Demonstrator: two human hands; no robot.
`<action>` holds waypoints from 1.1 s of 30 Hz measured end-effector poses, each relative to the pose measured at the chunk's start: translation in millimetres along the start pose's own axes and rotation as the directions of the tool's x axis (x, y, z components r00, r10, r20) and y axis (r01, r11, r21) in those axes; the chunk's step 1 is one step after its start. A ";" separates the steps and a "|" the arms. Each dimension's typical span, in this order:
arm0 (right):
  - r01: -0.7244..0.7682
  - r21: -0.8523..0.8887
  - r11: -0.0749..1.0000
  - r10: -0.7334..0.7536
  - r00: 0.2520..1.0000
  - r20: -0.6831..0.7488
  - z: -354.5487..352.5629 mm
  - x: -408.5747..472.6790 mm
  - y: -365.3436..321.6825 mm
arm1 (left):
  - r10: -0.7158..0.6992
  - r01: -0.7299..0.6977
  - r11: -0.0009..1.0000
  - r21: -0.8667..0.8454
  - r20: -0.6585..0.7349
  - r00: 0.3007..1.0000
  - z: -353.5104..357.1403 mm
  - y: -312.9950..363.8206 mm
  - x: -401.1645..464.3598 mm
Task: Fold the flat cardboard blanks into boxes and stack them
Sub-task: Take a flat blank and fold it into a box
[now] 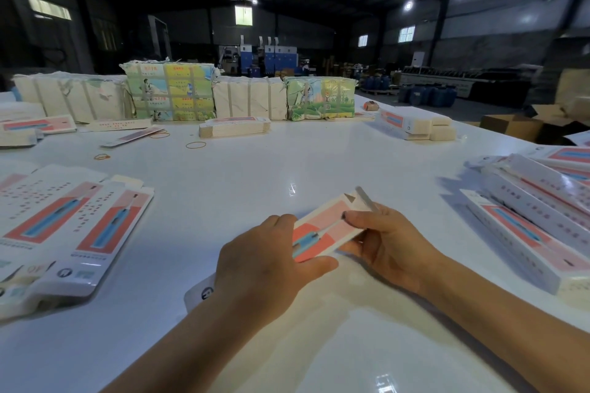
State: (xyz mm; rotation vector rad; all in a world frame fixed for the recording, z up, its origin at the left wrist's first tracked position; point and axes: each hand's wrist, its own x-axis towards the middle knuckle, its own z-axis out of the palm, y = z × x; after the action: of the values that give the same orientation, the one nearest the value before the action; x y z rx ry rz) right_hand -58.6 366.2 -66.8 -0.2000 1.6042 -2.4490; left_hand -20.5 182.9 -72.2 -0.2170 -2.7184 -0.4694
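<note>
Pink cardboard box (322, 230) is being folded; the left hand (265, 265) and right hand (386, 246) both grip it. Its end flap (367, 199) sticks up. Next, I think, tuck that in.

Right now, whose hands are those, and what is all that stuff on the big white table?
There is no machine here. The one picture comes from a camera worn on a person's head, looking forward and down, so you see that person's own two hands.

Both hands hold one long white cardboard box with a pink and blue toothbrush picture. The left hand grips its near part, and the right hand pinches it nearer the far end, where a flap stands open.

On the glossy white table, flat printed cardboard blanks lie to the left. Finished long white boxes are piled to the right. At the far edge stand big paper-wrapped bundles tied with straps, and a few orange rubber bands lie loose in front of them.

Behind is a dim warehouse.
</note>
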 end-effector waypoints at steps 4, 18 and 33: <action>0.301 -0.894 0.332 -0.423 0.894 0.144 -3.6 -7.2 10.3 | 0.016 -0.015 1.000 -0.006 0.021 1.000 -0.3 2.4 -1.4; 0.206 -0.338 0.918 -0.250 0.964 -0.089 7.9 -4.1 1.2 | 0.054 -0.052 0.998 0.045 -0.042 0.998 -4.3 -0.6 -2.1; 0.345 -0.851 0.395 -0.492 0.862 0.122 15.5 -18.2 12.1 | 0.048 -0.037 0.980 0.194 -0.055 0.997 -1.4 4.7 -1.1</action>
State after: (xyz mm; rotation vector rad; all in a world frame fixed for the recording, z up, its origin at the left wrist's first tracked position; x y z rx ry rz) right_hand -36.3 352.2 -71.8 -0.6554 3.0633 -1.6435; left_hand -18.0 186.7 -70.0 -0.2051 -2.6734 -0.1949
